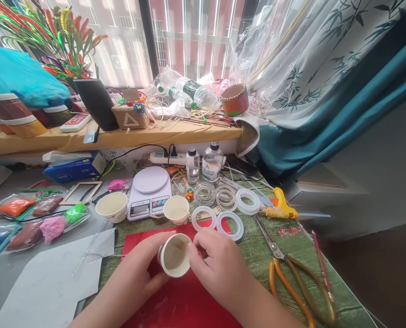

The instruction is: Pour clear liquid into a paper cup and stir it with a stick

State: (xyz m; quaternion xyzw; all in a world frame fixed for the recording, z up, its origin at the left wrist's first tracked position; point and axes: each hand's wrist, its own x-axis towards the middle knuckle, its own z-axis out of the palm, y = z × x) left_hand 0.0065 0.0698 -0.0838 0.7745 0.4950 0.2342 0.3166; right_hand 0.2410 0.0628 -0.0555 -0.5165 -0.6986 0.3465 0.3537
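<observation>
A small paper cup (175,262), tilted so its mouth faces the camera, is held over a red sheet (185,305). My left hand (141,264) wraps round the cup's left side. The bent fingers of my right hand (218,259) are pressed together at the cup's right rim; what they pinch, if anything, is hidden. Just behind stand another paper cup (176,210) and, further left, a wider one (112,207). Translucent ring molds (230,225) lie behind my right hand. A white kitchen scale (150,191) sits between the two standing cups.
Orange-handled scissors (276,250), a yellow glue gun (281,205) and a red pencil (321,264) lie at the right. Two clear bottles (212,166) stand at the back. Bagged colored clay (53,228) and white paper (56,282) are at the left. A cluttered ledge (175,132) runs behind.
</observation>
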